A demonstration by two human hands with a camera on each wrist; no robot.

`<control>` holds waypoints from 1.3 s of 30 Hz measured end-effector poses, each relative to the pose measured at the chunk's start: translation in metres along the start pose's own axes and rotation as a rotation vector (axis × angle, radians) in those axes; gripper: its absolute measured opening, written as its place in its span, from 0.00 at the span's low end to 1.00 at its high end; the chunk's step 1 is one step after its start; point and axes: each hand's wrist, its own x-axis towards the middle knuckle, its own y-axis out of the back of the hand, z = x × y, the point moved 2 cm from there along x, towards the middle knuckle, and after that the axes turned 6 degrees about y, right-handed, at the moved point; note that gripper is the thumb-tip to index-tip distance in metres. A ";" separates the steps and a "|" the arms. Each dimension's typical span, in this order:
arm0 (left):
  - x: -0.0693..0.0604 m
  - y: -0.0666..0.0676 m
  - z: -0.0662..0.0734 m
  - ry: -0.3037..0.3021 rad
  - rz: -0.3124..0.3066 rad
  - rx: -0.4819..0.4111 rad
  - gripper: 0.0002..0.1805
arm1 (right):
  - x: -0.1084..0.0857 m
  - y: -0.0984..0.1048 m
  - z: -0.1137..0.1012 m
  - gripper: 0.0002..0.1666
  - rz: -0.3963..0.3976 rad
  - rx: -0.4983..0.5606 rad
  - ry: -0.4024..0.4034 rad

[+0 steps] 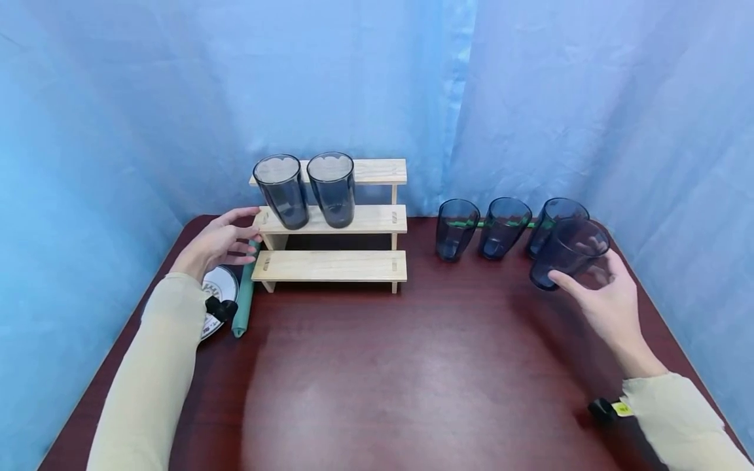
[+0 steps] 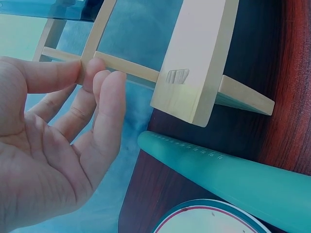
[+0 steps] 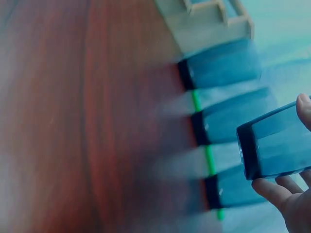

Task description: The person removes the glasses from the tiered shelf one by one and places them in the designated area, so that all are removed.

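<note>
Dark see-through glass [image 1: 567,254], held aloft

A dark red table [image 1: 412,366] holds a wooden rack [image 1: 330,267], two glasses [image 1: 287,201] on its middle step, beside three more glasses [image 1: 504,230], a green roll [image 1: 242,313] and a white disc [image 1: 224,282].

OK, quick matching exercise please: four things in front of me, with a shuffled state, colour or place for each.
Column one:
1. Rack
2. Left hand
3. Right hand
4. Roll

Column two:
A. gripping a glass
B. coloured green
C. bearing two glasses
D. at the middle shelf's left end

Pairs: 1-C, 2-D, 3-A, 4-B
</note>
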 end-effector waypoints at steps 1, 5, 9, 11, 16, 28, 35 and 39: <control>0.000 0.000 0.000 -0.001 0.000 0.001 0.36 | -0.001 0.002 0.006 0.46 0.003 -0.012 -0.018; -0.001 0.000 0.003 -0.010 0.000 0.004 0.35 | -0.004 0.008 0.023 0.46 0.018 -0.043 -0.044; -0.002 0.000 0.004 -0.011 0.003 0.005 0.35 | -0.005 0.008 0.032 0.46 0.028 -0.020 -0.073; -0.002 0.000 0.002 -0.010 0.006 0.004 0.35 | -0.005 0.007 0.036 0.46 0.037 0.001 -0.090; -0.001 -0.002 -0.001 -0.010 -0.005 -0.001 0.35 | -0.004 0.009 0.045 0.47 0.023 -0.005 -0.096; -0.003 -0.001 -0.003 -0.008 0.002 -0.007 0.35 | 0.006 0.004 0.063 0.48 -0.038 -0.028 -0.065; -0.001 -0.002 -0.001 -0.011 0.002 -0.015 0.35 | 0.017 0.009 0.064 0.50 -0.123 -0.028 -0.056; -0.003 0.000 -0.002 -0.007 0.008 -0.013 0.35 | 0.018 0.007 0.064 0.49 -0.144 -0.054 -0.047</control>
